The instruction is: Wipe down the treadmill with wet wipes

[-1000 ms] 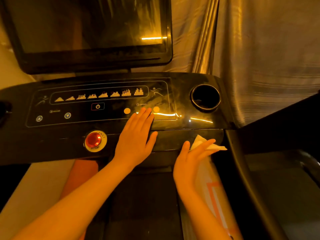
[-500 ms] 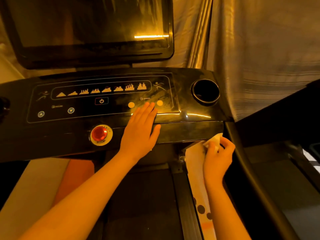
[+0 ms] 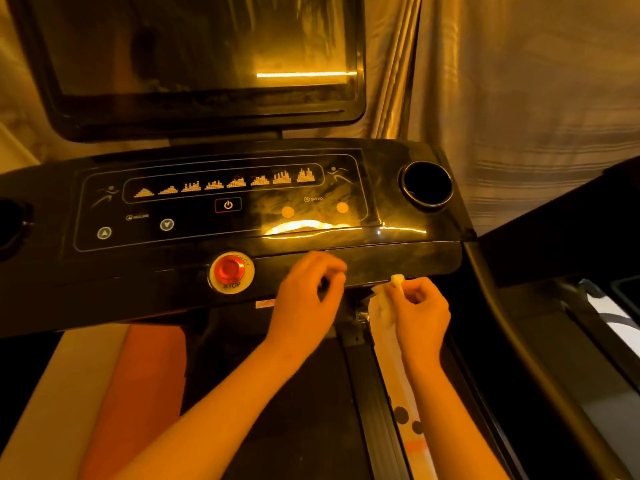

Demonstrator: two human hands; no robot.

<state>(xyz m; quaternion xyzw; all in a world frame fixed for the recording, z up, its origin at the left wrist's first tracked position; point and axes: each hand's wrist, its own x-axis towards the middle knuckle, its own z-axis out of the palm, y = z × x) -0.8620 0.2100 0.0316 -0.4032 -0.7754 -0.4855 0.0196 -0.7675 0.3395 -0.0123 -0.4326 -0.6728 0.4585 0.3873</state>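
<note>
Standing at the treadmill console, I start at its far left, where a dark round recess sits at the edge. Next come two arrow buttons under the incline label. Above the panel stands the big dark screen, with a bright streak of light reflected in it. A row of amber programme profiles runs across the panel, with the power button just below it. Lower, on the front face, is the red emergency stop button.

Just right of that button is my left hand, in front of the console's lower lip. Its fingers are curled in, thumb close to the forefinger, and blur keeps me from telling whether they pinch anything. Beneath my forearm lies the black running belt.

Near it, with a gap between, my right hand has its fingers curled tight round the wet wipe — a small pale wad poking up from my grip, right at the underside of the console's lip. Below that hand runs a white side strip with dark dots.

Further right, a round cup holder sits in the console's corner, a dark handrail slopes down towards me, and behind it all hangs a pleated curtain.
</note>
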